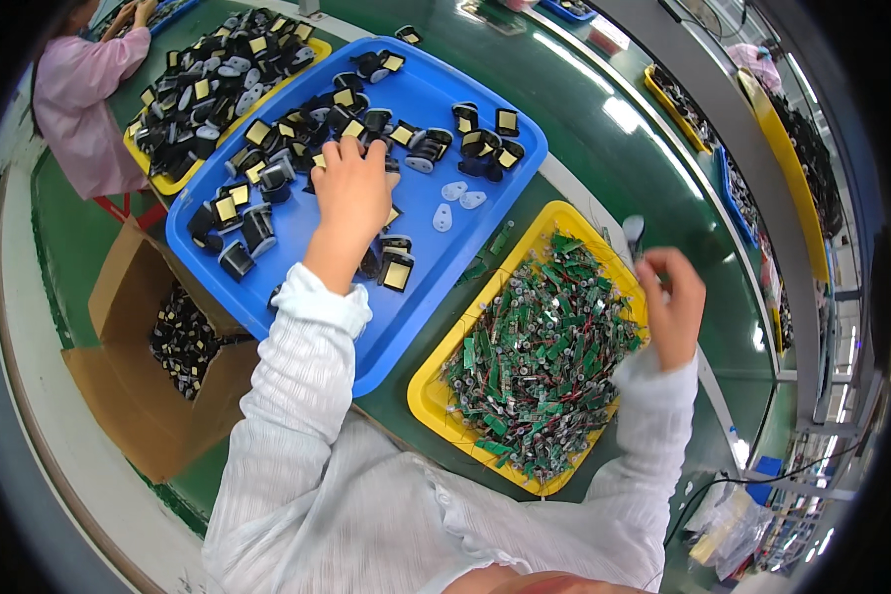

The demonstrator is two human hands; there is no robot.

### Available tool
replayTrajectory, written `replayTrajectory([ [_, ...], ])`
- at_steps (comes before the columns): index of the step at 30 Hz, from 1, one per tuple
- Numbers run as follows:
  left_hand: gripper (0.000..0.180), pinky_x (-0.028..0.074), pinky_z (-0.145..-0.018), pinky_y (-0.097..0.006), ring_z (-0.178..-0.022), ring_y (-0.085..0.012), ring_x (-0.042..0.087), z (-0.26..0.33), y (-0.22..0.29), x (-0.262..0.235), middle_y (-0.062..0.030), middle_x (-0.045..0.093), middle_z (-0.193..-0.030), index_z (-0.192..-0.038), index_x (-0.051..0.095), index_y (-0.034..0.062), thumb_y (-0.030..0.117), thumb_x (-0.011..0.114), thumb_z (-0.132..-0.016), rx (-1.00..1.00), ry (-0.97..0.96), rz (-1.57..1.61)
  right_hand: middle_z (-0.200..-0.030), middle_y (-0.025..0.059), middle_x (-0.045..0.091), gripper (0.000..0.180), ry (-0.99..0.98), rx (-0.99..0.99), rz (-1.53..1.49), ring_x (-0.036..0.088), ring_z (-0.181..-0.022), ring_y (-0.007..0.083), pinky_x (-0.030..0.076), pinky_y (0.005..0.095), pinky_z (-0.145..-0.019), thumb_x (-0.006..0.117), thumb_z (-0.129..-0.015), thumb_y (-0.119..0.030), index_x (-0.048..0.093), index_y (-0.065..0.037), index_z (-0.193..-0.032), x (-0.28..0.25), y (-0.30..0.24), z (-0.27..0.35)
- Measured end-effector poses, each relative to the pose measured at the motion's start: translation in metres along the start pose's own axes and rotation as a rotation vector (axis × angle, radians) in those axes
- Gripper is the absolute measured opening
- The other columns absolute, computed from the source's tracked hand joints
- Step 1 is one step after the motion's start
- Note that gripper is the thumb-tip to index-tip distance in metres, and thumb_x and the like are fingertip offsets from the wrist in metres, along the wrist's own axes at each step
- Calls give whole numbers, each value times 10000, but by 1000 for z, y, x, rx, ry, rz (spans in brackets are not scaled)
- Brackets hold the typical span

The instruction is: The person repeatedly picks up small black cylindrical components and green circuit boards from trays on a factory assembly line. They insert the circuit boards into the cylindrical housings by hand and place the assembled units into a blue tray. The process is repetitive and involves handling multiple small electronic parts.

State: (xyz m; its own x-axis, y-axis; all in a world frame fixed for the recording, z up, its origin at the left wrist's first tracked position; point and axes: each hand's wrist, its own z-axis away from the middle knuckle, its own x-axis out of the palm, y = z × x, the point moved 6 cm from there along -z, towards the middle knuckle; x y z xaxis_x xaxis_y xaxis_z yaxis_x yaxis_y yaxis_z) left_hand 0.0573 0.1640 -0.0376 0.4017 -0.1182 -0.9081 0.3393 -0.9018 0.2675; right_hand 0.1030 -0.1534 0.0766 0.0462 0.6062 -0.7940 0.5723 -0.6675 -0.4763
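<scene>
With your left hand [351, 193] spread palm-down on the black housings [267, 178] in the blue tray [436, 267], close on just one, while your right hand [675, 297] fingers pinch a small pale part above the yellow tray [428, 391].

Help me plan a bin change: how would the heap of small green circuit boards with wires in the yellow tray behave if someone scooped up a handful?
The circuit boards look thin and small, so probably light and stiff. Their thin wires cross throughout the heap, so a handful would likely snag and drag neighbours along. Piled near the yellow tray rim, some might spill.
</scene>
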Motion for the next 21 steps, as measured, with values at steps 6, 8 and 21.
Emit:
replayTrajectory([
  [6,329,384,-810,-467,-1056,-284,445,-3,-7,19,-87,533,-1041,-1054,556,186,123,582,-732,-22,-130,-141,-750,120,568,105,28,34,439,569,-708,285,444,361,-635,608,-771,-161,585,-63,-801,37,159,-81],
  [8,247,439,-736,-416,-955,-262,505,-7,-7,19,-61,552,-939,-985,568,170,119,589,-744,26,-44,-150,-776,115,576,125,-47,149,562,575,-746,292,450,378,-662,620,-764,-181,593,-78,-829,43,204,-80],
  [21,142,368,-420,-184,-570,-103,546,4,47,10,-14,536,-777,-927,429,110,190,528,-863,-177,-464,1396,-976,113,602,243,-153,57,-26,560,-937,255,403,312,-849,629,-739,-104,605,-28,-969,-5,76,-5],
])
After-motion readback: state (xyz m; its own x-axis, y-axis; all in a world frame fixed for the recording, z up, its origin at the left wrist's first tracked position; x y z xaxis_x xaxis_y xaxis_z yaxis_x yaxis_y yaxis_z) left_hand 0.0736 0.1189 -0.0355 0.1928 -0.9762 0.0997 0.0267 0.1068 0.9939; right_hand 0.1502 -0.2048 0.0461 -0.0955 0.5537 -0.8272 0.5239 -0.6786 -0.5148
